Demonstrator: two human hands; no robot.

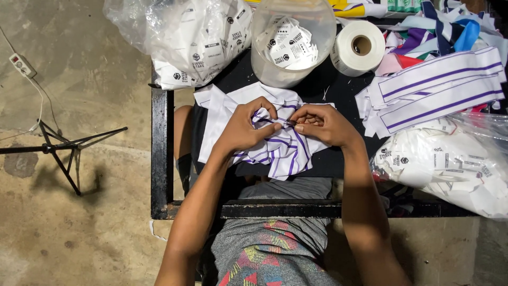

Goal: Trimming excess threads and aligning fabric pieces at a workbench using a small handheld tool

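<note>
1. The striped cloth (275,143) lies mid-frame on the black table (159,159), bunched under both my hands.
2. My left hand (248,127) grips a fold; my right hand (323,124) pinches the same spot — fingertips nearly touching.
3. Both are equally near; the cloth trails toward me.

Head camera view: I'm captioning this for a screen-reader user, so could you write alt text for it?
Seen from above, a person's left hand and right hand pinch a bunched white garment with purple stripes on a black table. Around it lie a clear tub of printed tags, a white label roll, bags of tags and stacked striped fabric pieces.
</note>
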